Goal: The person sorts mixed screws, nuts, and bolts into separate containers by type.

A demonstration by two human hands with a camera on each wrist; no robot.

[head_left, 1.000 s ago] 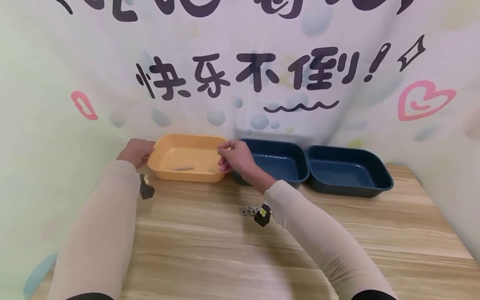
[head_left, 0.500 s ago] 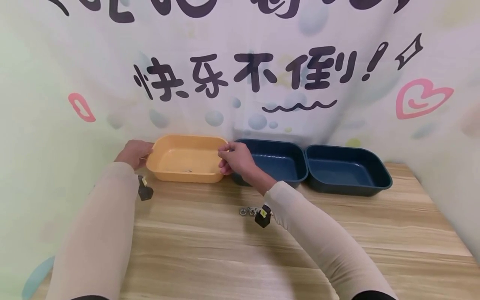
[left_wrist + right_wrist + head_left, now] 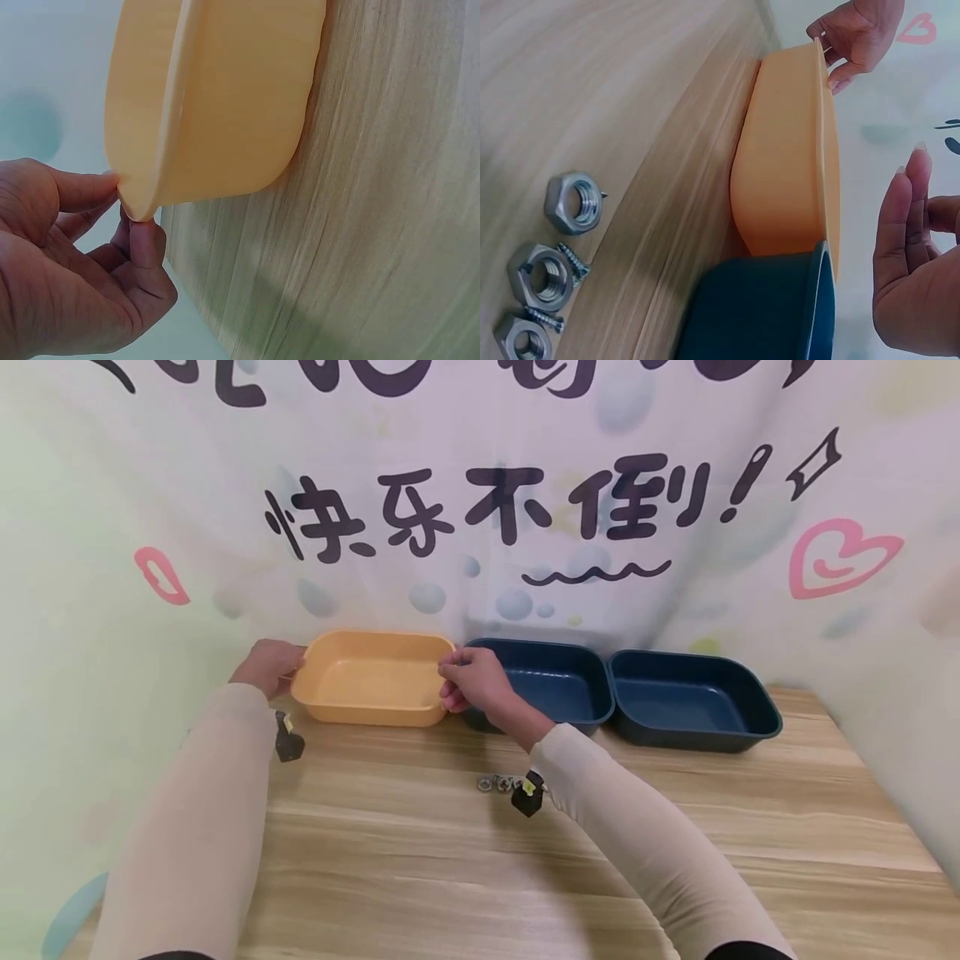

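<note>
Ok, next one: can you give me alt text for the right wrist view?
An orange tray stands on a wooden table, its far rim pinched by the left hand, with the right hand at its near rim. A dark blue tray sits against it; three hex nuts and some screws lie nearby.

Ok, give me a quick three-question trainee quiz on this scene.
1. True or false: the left hand pinches the rim of the orange tub.
2. How many blue tubs stand to the right of the orange tub? A) one B) two C) three
3. Fill the gap: on the table, the loose metal parts are small screws and three hex ____.

Key: 1 true; 2 B; 3 nuts.
</note>
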